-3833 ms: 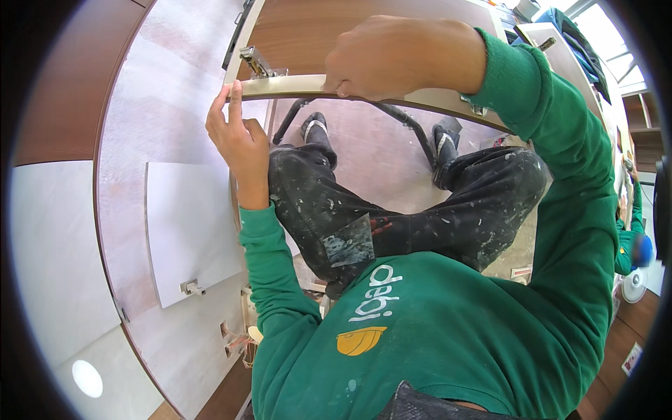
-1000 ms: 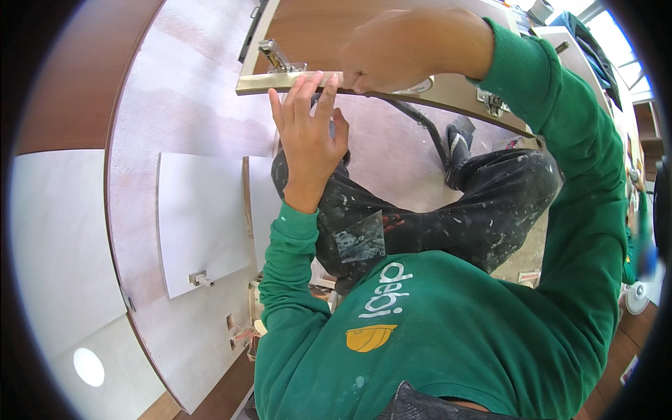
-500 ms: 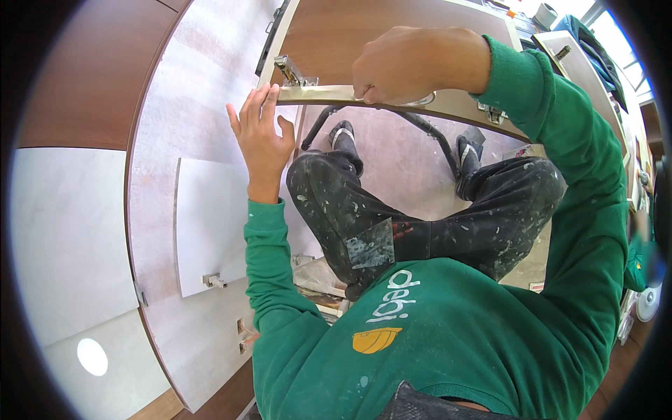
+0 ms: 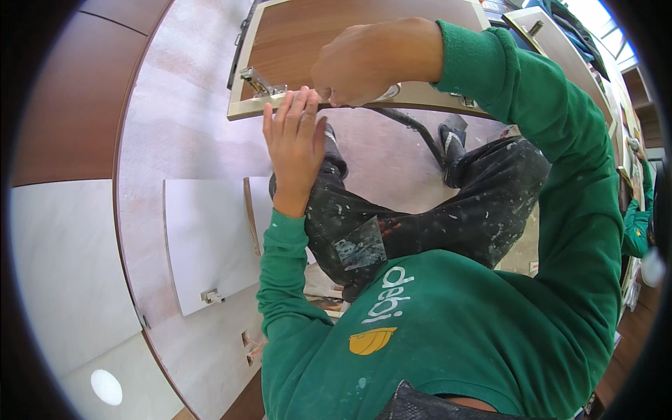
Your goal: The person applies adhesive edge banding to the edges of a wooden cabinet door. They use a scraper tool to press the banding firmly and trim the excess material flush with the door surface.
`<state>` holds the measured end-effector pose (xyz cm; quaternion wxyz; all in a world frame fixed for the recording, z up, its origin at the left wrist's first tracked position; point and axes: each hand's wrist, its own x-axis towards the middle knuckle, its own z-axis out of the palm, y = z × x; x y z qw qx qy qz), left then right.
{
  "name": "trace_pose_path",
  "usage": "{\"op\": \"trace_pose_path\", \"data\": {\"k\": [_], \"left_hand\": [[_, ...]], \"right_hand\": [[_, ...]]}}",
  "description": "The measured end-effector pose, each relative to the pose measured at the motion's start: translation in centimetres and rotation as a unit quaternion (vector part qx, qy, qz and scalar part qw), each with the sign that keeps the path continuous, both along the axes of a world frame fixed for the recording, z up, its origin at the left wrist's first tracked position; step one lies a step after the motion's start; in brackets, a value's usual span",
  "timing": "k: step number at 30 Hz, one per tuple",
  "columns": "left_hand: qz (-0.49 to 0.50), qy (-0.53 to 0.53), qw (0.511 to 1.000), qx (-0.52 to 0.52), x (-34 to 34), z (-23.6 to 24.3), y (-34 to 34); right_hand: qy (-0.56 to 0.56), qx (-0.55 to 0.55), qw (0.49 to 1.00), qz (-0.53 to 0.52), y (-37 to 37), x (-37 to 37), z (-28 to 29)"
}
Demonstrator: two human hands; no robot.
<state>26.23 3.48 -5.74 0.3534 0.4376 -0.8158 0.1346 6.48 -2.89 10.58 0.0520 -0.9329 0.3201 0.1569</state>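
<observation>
A brown wood-faced cabinet door point(image 4: 294, 43) with a pale border lies in front of me, its near edge facing me. My left hand point(image 4: 297, 140) reaches up with fingers stretched out, the fingertips resting on that edge. Beside them, my right hand point(image 4: 378, 61) is closed over the same edge, its fingers curled down. What it grips, if anything, is hidden beneath it. A round, pale-rimmed object point(image 4: 390, 93) shows partly from under the right hand. A metal hinge point(image 4: 256, 80) sticks up near the door's left corner, and another hinge point(image 4: 463, 100) sits toward its right end.
White panels point(image 4: 206, 238) lie on the left, one with a hinge point(image 4: 211, 297). A dark hose point(image 4: 413, 126) runs under the door between my feet. Another panel with a hinge point(image 4: 536, 28) stands at the upper right. A co-worker's green sleeve point(image 4: 637, 220) is at the far right.
My left hand has slid rightward along the door edge, away from the corner hinge and close to my right hand. The door now appears further left in view. My right hand stays closed at the edge.
</observation>
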Motion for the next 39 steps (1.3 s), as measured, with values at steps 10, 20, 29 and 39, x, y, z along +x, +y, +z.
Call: {"op": "trace_pose_path", "data": {"k": [10,20,29,39], "left_hand": [[0.016,0.017,0.999,-0.030,0.1,-0.5,-1.1],[0.023,0.011,0.999,-0.030,0.3,-0.8,-1.4],[0.030,0.030,0.999,-0.026,-0.3,-0.9,-1.3],[0.026,0.034,0.999,-0.032,-0.1,-1.2,-1.4]], "right_hand": [[-0.364,-0.025,0.930,-0.044,1.3,-7.9,-3.9],[-0.457,-0.094,0.884,0.034,2.4,-10.8,-5.9],[-0.250,-0.007,0.968,0.017,5.2,-13.1,-1.0],[-0.052,0.139,0.989,-0.009,4.3,-10.7,3.7]]}}
